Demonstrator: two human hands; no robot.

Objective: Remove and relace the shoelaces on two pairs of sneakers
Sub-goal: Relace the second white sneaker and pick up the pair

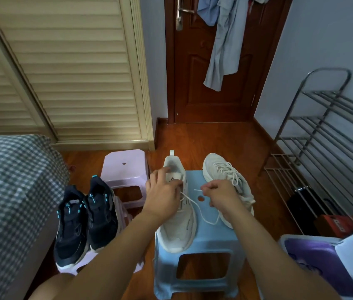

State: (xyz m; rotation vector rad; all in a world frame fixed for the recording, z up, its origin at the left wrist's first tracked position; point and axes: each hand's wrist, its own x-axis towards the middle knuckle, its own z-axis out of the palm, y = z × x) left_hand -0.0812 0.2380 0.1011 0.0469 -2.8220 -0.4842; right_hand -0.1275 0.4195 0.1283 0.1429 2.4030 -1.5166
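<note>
On the blue stool [199, 245]: two white sneakers, side by side.
Near sneaker [177, 226]: your left hand [163, 191] curls over its tongue, gripping it.
Lace [195, 204]: your right hand [218, 193] pinches its free end, drawn off the near sneaker's eyelets.
Far sneaker [218, 167]: laced.
Left, on pink stools: black pair [84, 221].

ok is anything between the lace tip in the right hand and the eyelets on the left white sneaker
Nothing visible does. The right hand pinches the lace end over the blue stool, with open space across to the white sneaker. The left hand rests on its tongue and covers the upper eyelets.
</note>
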